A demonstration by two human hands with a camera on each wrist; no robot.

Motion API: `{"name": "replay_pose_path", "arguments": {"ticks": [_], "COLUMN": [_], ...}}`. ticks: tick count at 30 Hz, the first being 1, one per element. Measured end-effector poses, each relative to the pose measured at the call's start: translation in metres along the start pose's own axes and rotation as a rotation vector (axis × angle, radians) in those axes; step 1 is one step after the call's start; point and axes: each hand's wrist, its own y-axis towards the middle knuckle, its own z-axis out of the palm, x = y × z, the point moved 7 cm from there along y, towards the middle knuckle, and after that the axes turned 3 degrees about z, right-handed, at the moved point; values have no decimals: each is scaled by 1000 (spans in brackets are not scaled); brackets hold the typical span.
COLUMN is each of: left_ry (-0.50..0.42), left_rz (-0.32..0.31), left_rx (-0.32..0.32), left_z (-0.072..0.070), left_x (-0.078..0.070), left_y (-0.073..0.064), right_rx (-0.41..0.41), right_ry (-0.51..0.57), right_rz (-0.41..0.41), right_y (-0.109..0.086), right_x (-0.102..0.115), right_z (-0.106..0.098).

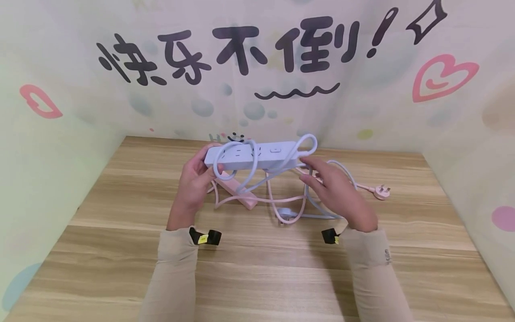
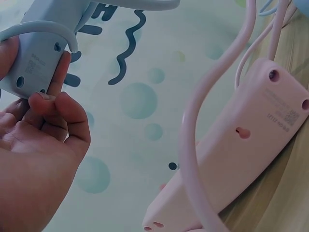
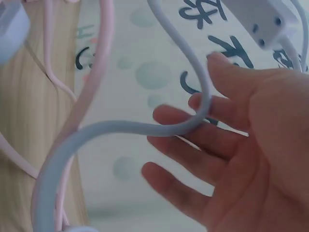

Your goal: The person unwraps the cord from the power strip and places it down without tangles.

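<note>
My left hand (image 1: 192,185) grips the left end of a pale blue power strip (image 1: 268,154), held up above the table with its sockets and switch showing in the head view. Its cord (image 1: 255,166) loops over the strip. Beyond the strip's right end, my right hand (image 1: 337,190) has its fingers spread loosely. In the right wrist view the blue cord (image 3: 125,126) lies across those fingers (image 3: 178,157), with the thumb apart from it. A pink power strip (image 1: 246,197) lies below, face down in the left wrist view, its pink cord (image 1: 277,200) tangled with the blue one.
A pink three-pin plug (image 1: 381,192) lies to the right on the wooden table (image 1: 257,277). The blue plug (image 1: 284,213) rests in front of the pink strip, near a pink cord loop. A printed backdrop (image 1: 257,80) stands behind the table.
</note>
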Motion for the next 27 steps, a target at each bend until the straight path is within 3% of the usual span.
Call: {"name": "replay_pose_path", "arguments": {"ticks": [5, 17, 23, 27], "left_ry": [10, 104, 134, 148], "left_rz": [3, -5, -6, 1], "left_rx": [-1, -44, -68, -66], "left_z": [1, -3, -7, -8], "left_x": [2, 1, 0, 0], "left_y": [2, 3, 2, 2], "right_rx": [-2, 160, 183, 149], "right_ry": [-13, -1, 11, 17], "right_rz": [13, 51, 24, -51], "right_y": [-2, -9, -16, -21], "right_x": [3, 23, 37, 47], "right_z": [6, 11, 6, -3]}}
